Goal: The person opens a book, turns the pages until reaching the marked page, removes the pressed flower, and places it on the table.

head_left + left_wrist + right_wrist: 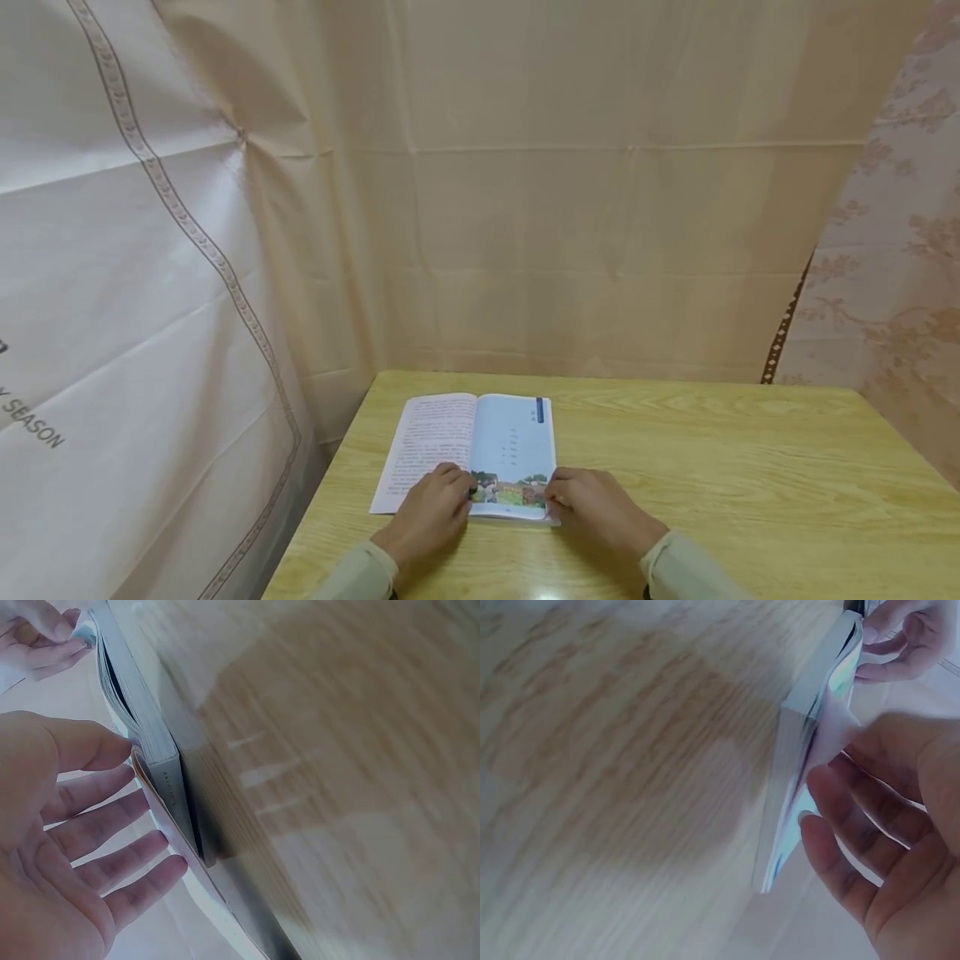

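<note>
An open book (504, 425) lies on the table. Its left page (435, 425) carries printed text, and the right page has a pale blue background with a coloured picture along the bottom. My left hand (437, 503) rests on the lower left page beside the spine; in the left wrist view its thumb touches the book's lower edge and its fingers extend loosely. At the lower right corner, my right hand (598, 505) pinches a page. The right wrist view shows this page corner (831, 735) bent up between thumb and fingers, above the thick stack of pages (799, 712).
The yellow wood-grain table (720, 475) stretches to the right of the book. Behind it hangs a beige cloth (570, 233). A white printed cloth (150, 333) hangs at the left, and a floral cloth (892, 267) at the right.
</note>
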Tool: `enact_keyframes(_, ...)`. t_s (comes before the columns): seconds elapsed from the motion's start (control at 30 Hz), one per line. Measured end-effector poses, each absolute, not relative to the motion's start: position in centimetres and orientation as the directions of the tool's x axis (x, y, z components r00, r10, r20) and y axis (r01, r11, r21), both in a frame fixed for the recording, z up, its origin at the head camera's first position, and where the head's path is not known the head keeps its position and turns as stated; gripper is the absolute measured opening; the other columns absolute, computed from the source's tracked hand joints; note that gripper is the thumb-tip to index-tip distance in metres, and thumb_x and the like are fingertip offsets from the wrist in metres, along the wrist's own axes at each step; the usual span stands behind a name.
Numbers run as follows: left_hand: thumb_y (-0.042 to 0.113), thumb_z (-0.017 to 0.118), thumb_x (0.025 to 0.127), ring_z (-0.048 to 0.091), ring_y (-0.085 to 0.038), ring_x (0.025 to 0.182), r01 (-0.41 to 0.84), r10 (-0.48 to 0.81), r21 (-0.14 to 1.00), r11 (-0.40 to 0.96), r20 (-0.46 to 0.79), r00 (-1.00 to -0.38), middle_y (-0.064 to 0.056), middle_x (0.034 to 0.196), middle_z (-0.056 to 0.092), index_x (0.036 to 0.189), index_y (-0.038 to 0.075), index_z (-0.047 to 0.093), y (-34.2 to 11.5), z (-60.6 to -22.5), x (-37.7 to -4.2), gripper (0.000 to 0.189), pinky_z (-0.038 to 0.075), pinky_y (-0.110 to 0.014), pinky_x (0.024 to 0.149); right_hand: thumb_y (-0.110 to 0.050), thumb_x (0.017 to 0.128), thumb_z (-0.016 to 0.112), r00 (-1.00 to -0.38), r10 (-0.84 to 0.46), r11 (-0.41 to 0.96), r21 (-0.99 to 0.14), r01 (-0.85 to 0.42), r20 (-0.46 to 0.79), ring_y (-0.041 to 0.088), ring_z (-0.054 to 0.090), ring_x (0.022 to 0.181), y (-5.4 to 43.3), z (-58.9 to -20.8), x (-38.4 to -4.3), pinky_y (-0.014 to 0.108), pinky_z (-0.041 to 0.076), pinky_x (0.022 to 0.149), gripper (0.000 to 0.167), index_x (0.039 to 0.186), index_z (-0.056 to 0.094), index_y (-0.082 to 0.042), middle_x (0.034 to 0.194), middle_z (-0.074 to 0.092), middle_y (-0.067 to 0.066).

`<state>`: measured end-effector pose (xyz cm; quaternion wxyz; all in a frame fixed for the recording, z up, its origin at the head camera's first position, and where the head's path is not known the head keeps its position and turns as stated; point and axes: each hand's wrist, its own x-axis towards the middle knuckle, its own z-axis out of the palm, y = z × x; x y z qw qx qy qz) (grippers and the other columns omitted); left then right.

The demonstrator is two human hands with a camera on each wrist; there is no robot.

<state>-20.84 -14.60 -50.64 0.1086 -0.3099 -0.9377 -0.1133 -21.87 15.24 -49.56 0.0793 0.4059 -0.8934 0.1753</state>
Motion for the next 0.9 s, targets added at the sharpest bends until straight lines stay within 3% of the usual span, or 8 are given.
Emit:
enact_keyframes(0.2, 0.018, 0.069, 0.098, 0.062, -0.021, 0.109, 0.587, 0.542, 0.146, 0.796, 0.260, -0.799, -0.001, 0.110, 0.071, 0.110, 0.010, 0.072, -14.63, -50.57, -21.00, 0.015, 0.053, -0.041, 0.092, -0.034, 0.089, 0.082, -0.660, -0.715, 0.637, -0.174, -0.751, 0.229, 0.009, 0.066, 0.091, 14.59, -49.81, -21.86, 0.030, 0.057, 0.072, 0.024, 0.108, 0.079, -0.018, 0.108, 0.069, -0.004)
enact_keyframes(0.47, 0.031, 0.071, 0.098, 0.063, -0.021, 0.108, 0.599, 0.557, 0.141, 0.789, 0.248, -0.792, -0.002, 0.111, 0.072, 0.112, 0.010, 0.072, -14.51, -50.49, -20.86, 0.025, 0.053, -0.040, 0.092, -0.013, 0.090, 0.081, -0.654, -0.716, 0.633, -0.167, -0.756, 0.244, 0.004, 0.064, 0.082, 14.30, -50.06, -21.99, 0.024, 0.054, 0.066, 0.010, 0.098, 0.080, -0.018, 0.097, 0.068, -0.005)
enact_keyframes(0.6, 0.043, 0.074, 0.093, 0.062, -0.021, 0.108, 0.583, 0.546, 0.138, 0.801, 0.229, -0.806, -0.002, 0.112, 0.071, 0.115, 0.010, 0.072, -14.41, -50.31, -20.80, 0.039, 0.053, -0.039, 0.093, -0.005, 0.087, 0.079, -0.620, -0.728, 0.620, -0.106, -0.778, 0.292, 0.003, 0.062, 0.079, 14.28, -50.21, -22.12, 0.024, 0.052, 0.064, 0.013, 0.090, 0.079, -0.018, 0.089, 0.068, -0.008)
enact_keyframes(0.73, 0.053, 0.073, 0.090, 0.061, -0.020, 0.109, 0.563, 0.537, 0.127, 0.817, 0.193, -0.821, -0.001, 0.114, 0.070, 0.117, 0.012, 0.072, -14.16, -50.21, -20.90, 0.049, 0.052, -0.039, 0.094, -0.007, 0.085, 0.080, -0.593, -0.738, 0.609, -0.059, -0.791, 0.324, 0.000, 0.058, 0.072, 14.35, -50.28, -22.16, 0.022, 0.049, 0.060, 0.011, 0.086, 0.077, -0.018, 0.084, 0.066, -0.009)
enact_keyframes(0.9, 0.058, 0.070, 0.090, 0.060, -0.019, 0.108, 0.572, 0.549, 0.102, 0.814, 0.184, -0.815, 0.001, 0.116, 0.069, 0.125, 0.015, 0.072, -13.66, -50.26, -21.15, 0.056, 0.052, -0.039, 0.094, -0.006, 0.085, 0.080, -0.610, -0.723, 0.613, -0.106, -0.783, 0.325, -0.002, 0.056, 0.072, 14.66, -49.95, -22.18, 0.020, 0.049, 0.060, 0.011, 0.088, 0.080, -0.017, 0.084, 0.065, -0.010)
